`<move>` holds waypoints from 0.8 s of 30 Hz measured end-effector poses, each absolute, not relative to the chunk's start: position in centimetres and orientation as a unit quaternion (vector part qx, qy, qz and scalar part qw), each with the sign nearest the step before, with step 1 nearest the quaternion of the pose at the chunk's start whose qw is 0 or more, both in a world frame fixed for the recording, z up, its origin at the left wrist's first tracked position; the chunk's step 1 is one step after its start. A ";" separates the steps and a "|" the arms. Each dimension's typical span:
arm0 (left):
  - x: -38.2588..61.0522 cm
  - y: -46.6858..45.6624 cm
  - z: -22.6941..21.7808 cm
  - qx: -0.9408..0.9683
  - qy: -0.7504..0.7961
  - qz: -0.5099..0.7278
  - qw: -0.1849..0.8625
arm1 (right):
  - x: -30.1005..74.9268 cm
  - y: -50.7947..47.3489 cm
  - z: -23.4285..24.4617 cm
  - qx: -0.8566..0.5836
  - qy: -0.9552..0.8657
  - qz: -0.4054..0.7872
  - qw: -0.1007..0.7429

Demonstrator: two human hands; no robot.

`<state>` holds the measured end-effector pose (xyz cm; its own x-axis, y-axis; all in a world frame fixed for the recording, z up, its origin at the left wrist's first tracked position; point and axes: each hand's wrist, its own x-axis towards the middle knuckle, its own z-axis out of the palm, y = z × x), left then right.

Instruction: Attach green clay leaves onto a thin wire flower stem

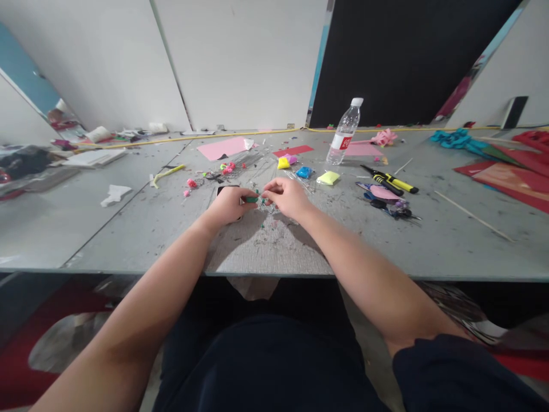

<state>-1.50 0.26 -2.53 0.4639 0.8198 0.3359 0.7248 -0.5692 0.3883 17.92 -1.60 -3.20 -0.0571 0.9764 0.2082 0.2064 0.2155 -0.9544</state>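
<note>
Clock positions are centred on the two hands, twelve o'clock away from the wearer. The left hand [231, 205] clamps a small green piece [251, 199] between thumb and fingers at the centre, partly covering a dark flat object [221, 189]. The right hand [288, 198] curls its fingertips in beside the piece; whether they pinch anything cannot be told. Four small packets, yellow [283, 163], purple [291, 159], blue [304, 172] and lime [328, 178], lie from one to nearly three o'clock. Beyond them, one clear plastic bottle [344, 134] stands before a pink sheet [363, 149]; its red label's white lettering is illegible. One pair of yellow-and-black pliers [391, 182] lies towards three; a second pink sheet [226, 148], at eleven.
</note>
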 end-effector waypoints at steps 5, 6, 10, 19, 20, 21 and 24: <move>-1.6 0.1 -2.2 0.837 0.464 0.274 0.096 | 18.0 -1.9 -3.0 -0.470 -0.631 0.385 0.482; -1.6 0.1 -2.2 0.840 0.463 0.268 0.093 | 18.0 -1.9 -3.1 -0.469 -0.636 0.381 0.480; -1.5 0.1 -2.3 0.868 0.443 0.207 0.083 | 18.0 -1.6 -3.4 -0.468 -0.647 0.370 0.475; -1.5 0.0 -2.2 0.900 0.390 0.166 0.106 | 18.1 -1.5 -3.4 -0.470 -0.642 0.379 0.473; -1.4 -0.1 -2.1 0.892 0.400 0.181 0.109 | 18.1 -1.6 -3.4 -0.471 -0.642 0.378 0.472; -1.4 -0.1 -2.1 0.882 0.413 0.198 0.113 | 18.1 -1.6 -3.4 -0.471 -0.642 0.379 0.472; -1.2 -0.5 -1.8 0.849 0.446 0.248 0.139 | 18.0 -1.9 -3.2 -0.469 -0.633 0.394 0.473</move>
<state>-1.22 -0.46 -1.75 0.4790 0.8258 0.2977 0.6877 -0.5638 0.4573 18.04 -1.90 -3.18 -0.1125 0.9666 0.2302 0.2213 0.2502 -0.9426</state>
